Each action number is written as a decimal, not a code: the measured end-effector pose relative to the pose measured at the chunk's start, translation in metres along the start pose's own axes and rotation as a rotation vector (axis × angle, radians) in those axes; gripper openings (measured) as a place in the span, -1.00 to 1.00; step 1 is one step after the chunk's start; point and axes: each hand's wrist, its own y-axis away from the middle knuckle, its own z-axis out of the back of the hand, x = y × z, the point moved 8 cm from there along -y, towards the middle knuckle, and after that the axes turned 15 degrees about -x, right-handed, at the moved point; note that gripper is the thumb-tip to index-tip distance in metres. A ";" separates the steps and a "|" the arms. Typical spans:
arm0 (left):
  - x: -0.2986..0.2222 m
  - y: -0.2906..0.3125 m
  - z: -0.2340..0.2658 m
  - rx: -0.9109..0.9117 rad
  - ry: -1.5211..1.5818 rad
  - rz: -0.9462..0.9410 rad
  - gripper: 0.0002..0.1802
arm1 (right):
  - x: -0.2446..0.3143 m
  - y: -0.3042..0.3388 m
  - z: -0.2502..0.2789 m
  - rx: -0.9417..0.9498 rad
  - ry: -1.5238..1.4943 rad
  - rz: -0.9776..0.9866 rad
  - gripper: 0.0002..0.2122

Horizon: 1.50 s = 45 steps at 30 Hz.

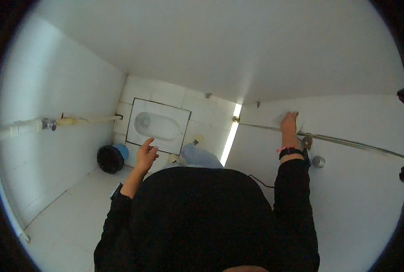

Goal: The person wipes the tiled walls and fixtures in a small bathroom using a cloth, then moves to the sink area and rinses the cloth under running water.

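My right hand [290, 123] is up against the pale cubicle door [342, 113], close to a vertical edge strip [356, 143]. Its fingers are bunched together, and a whitish corner shows beside them; what they hold is too faint to name. A dark watch and a pink band circle that wrist. Just below it are a round metal latch [306, 143] and a round metal knob [318, 162]. My left hand [146, 156] hangs in the air with its fingers apart and nothing in them, nearest to the white squat toilet [159, 126] in the floor.
At the left wall stands a bin [110, 159] with a black liner, a blue object [121, 152] beside it. A pipe with a valve [49, 124] runs along that wall. Light comes through a gap [232, 136] near the door. A smooth partition [202, 41] rises ahead.
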 end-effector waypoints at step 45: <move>0.255 -0.109 -0.172 0.404 -1.010 -0.174 -0.18 | 0.408 -0.263 -0.284 0.474 -0.864 -0.162 -0.55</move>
